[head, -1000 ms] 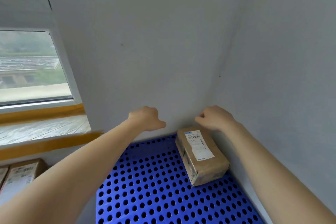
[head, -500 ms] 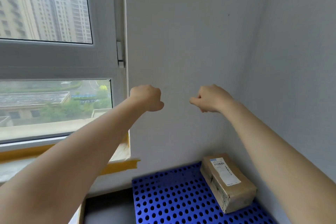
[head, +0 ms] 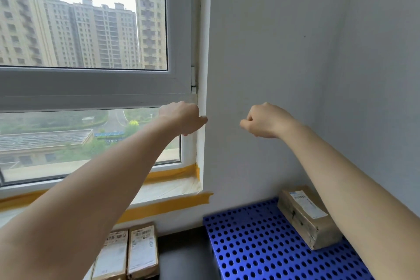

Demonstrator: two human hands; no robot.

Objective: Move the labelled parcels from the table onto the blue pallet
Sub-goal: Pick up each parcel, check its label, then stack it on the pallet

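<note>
Closest to the camera, bottom left, two labelled parcels sit side by side and touching: the left parcel (head: 112, 254) is partly hidden behind the forearm, and the right parcel (head: 142, 251) shows its white label with a barcode on top. Can't really see what they're sitting on, it's cut off by the frame edge. Just right of them there's a strip of dark floor (head: 184, 254), then the blue pallet (head: 261, 248), the plastic kind full of round holes, tucked into the corner of the room. One brown parcel (head: 306, 217) is on the pallet already, at the back right near the side wall, label up, and the right forearm covers its far edge.

Further out, both arms are stretched forward and held up at about the same height, well apart from any parcel. The left hand (head: 181, 117) is curled into a loose fist with nothing in it, in front of the window frame (head: 91, 88). The right hand (head: 267, 120) is the same, fingers curled, empty, against the white wall (head: 261, 52).

Out the window: tall apartment blocks. Orange tape (head: 172, 204) runs along the sill.
</note>
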